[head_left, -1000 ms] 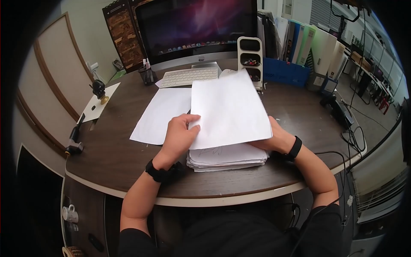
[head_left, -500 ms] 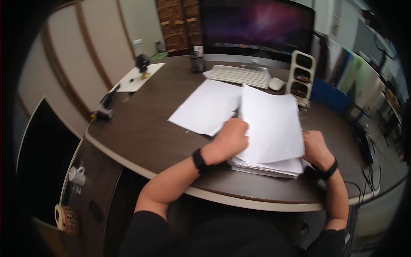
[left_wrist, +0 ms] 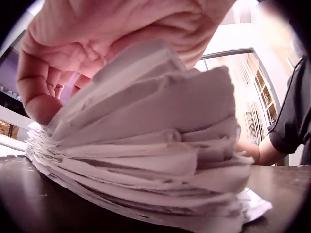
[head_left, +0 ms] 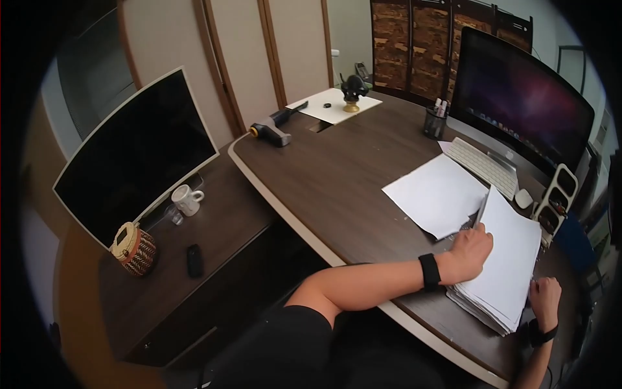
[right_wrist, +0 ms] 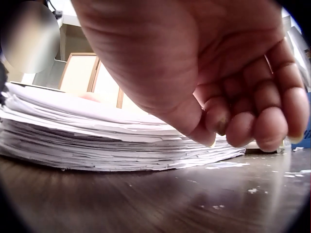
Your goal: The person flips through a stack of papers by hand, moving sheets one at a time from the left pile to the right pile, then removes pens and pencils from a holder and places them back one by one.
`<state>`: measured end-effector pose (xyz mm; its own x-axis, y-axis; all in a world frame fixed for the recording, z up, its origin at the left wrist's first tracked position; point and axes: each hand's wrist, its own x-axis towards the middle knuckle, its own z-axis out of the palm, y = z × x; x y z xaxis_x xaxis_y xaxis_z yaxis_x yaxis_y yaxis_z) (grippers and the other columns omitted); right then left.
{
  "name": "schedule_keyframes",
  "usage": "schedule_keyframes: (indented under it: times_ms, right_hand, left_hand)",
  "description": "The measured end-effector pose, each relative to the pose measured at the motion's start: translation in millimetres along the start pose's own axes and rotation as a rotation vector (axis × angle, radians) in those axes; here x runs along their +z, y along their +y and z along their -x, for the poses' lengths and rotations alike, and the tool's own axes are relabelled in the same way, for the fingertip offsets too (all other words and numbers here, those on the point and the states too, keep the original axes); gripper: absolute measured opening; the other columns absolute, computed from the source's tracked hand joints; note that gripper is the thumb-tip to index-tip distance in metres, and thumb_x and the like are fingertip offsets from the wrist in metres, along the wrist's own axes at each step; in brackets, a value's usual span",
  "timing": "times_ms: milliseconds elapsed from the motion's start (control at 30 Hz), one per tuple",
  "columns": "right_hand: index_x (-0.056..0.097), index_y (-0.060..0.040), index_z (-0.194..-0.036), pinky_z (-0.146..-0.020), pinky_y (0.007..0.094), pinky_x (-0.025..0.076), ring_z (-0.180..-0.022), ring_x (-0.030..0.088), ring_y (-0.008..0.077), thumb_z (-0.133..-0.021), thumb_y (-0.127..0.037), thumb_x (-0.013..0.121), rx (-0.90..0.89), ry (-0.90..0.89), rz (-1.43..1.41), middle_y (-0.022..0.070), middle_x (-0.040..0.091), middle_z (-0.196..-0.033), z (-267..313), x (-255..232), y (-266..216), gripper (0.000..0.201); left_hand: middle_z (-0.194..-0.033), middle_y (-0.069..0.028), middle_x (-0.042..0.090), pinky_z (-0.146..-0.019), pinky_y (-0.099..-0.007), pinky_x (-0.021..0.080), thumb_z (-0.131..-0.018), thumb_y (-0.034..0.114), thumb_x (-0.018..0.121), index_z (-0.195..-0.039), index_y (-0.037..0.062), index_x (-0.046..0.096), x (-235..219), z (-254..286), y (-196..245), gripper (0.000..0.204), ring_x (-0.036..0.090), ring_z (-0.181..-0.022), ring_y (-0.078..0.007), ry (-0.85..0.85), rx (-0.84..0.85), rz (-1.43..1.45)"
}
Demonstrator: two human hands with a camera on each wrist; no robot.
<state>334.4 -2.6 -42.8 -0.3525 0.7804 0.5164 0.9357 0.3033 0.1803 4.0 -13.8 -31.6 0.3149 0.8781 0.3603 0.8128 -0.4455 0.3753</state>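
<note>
A thick stack of white paper (head_left: 502, 259) lies near the desk's front edge, its sheets uneven at the sides. At its left edge my left hand (head_left: 468, 254) grips the paper with curled fingers. In the left wrist view, the paper edges (left_wrist: 146, 116) fan upward beneath the palm, and a fingertip (left_wrist: 43, 109) presses at the far end. My right hand (head_left: 545, 299) is beside the stack's right edge, fingers loosely curled with nothing in them. Close to the stack's side, its fingertips (right_wrist: 269, 128) hang low over the desk in the right wrist view.
A separate white sheet (head_left: 437, 194) lies left of the stack. Behind are a keyboard (head_left: 483, 162), mouse (head_left: 523, 198), monitor (head_left: 518, 104) and pen cup (head_left: 435, 122). Farther left lies a dark handheld tool (head_left: 275, 129). A mug (head_left: 186, 200) and woven basket (head_left: 135, 249) stand on the side desk.
The head view has swung left, so the desk appears farther right. The raised top sheet has come down onto the stack. My right hand has let go of the paper; my left stays at the left edge.
</note>
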Motion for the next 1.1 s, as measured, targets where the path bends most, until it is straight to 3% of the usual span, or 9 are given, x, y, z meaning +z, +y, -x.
schedule_keyframes:
  times_ms: [200, 367, 433, 567, 667, 733, 967, 1033, 1100]
  right_hand:
    - [0.054, -0.0002, -0.061, -0.067, 0.0518, 0.044, -0.073, 0.057, 0.0415, -0.077, -0.010, 0.069, 0.032, 0.051, -0.005, 0.0205, 0.058, -0.069, 1, 19, 21, 0.024]
    - [0.051, -0.0012, -0.064, -0.067, 0.0505, 0.042, -0.074, 0.055, 0.0408, -0.078, -0.007, 0.068, 0.040, 0.127, -0.014, 0.0193, 0.056, -0.069, 0, 22, 33, 0.023]
    - [0.050, -0.0013, -0.065, -0.067, 0.0503, 0.042, -0.074, 0.054, 0.0409, -0.079, -0.007, 0.068, 0.065, 0.094, -0.014, 0.0195, 0.055, -0.070, 5, 23, 37, 0.023]
    - [0.048, -0.0012, -0.067, -0.066, 0.0497, 0.040, -0.074, 0.052, 0.0401, -0.081, -0.007, 0.067, 0.070, 0.096, 0.023, 0.0198, 0.052, -0.071, 5, 29, 46, 0.024]
    - [0.047, -0.0012, -0.074, -0.065, 0.0488, 0.038, -0.072, 0.049, 0.0386, -0.088, -0.008, 0.063, 0.054, 0.075, -0.023, 0.0187, 0.048, -0.072, 3, 38, 77, 0.022]
    - [0.044, 0.0001, -0.074, -0.066, 0.0483, 0.037, -0.073, 0.047, 0.0386, -0.092, -0.009, 0.061, 0.065, 0.143, 0.025, 0.0190, 0.046, -0.071, 3, 32, 88, 0.026]
    - [0.041, 0.0019, -0.072, -0.065, 0.0477, 0.037, -0.070, 0.047, 0.0382, -0.095, -0.009, 0.059, 0.160, 0.263, -0.022, 0.0205, 0.044, -0.069, -2, 7, 78, 0.031]
    - [0.041, 0.0018, -0.070, -0.063, 0.0469, 0.036, -0.066, 0.047, 0.0380, -0.095, -0.009, 0.059, 0.182, 0.211, -0.005, 0.0201, 0.044, -0.067, -4, 6, 76, 0.032]
    - [0.040, 0.0013, -0.069, -0.061, 0.0468, 0.036, -0.064, 0.047, 0.0377, -0.094, -0.009, 0.059, 0.109, 0.295, -0.037, 0.0203, 0.044, -0.066, -4, 2, 62, 0.033]
  left_hand:
    - [-0.105, -0.0276, 0.058, -0.072, -0.0392, 0.059, -0.067, -0.005, 0.064, -0.094, -0.0091, 0.062, 9, -6, -1, 0.027, 0.069, -0.086, -0.0377, -0.005, 0.017, -0.024]
    - [-0.105, -0.0270, 0.058, -0.073, -0.0393, 0.058, -0.067, -0.008, 0.064, -0.094, -0.0092, 0.062, 15, -11, 0, 0.027, 0.069, -0.085, -0.0366, -0.011, 0.000, -0.013]
    - [-0.104, -0.0259, 0.059, -0.071, -0.0381, 0.057, -0.067, -0.006, 0.066, -0.092, -0.0074, 0.064, 21, -9, -6, 0.025, 0.069, -0.083, -0.0350, 0.077, 0.034, 0.009]
    - [-0.100, -0.0219, 0.062, -0.068, -0.0334, 0.056, -0.072, -0.001, 0.066, -0.089, -0.0029, 0.067, 47, -25, 6, 0.017, 0.069, -0.085, -0.0296, 0.031, -0.039, -0.048]
    - [-0.096, -0.0166, 0.064, -0.064, -0.0289, 0.055, -0.080, 0.004, 0.063, -0.090, 0.0016, 0.070, 70, -17, 8, 0.013, 0.068, -0.086, -0.0232, 0.020, -0.130, -0.272]
    - [-0.092, -0.0132, 0.065, -0.061, -0.0261, 0.054, -0.084, 0.007, 0.060, -0.093, 0.0035, 0.071, 57, -19, 19, 0.015, 0.067, -0.086, -0.0195, 0.053, 0.065, -0.526]
    - [-0.101, -0.0200, 0.062, -0.063, -0.0280, 0.058, -0.081, 0.004, 0.063, -0.092, 0.0004, 0.068, 57, -30, 6, 0.013, 0.070, -0.082, -0.0221, 0.025, -0.043, -0.119]
    - [-0.101, -0.0200, 0.062, -0.063, -0.0293, 0.058, -0.079, 0.003, 0.064, -0.092, 0.0013, 0.068, 51, -25, 3, 0.014, 0.071, -0.079, -0.0243, 0.043, -0.021, -0.116]
    - [-0.102, -0.0189, 0.061, -0.062, -0.0315, 0.058, -0.076, 0.003, 0.067, -0.091, 0.0009, 0.067, 53, -20, 6, 0.015, 0.070, -0.079, -0.0255, 0.096, 0.011, -0.197]
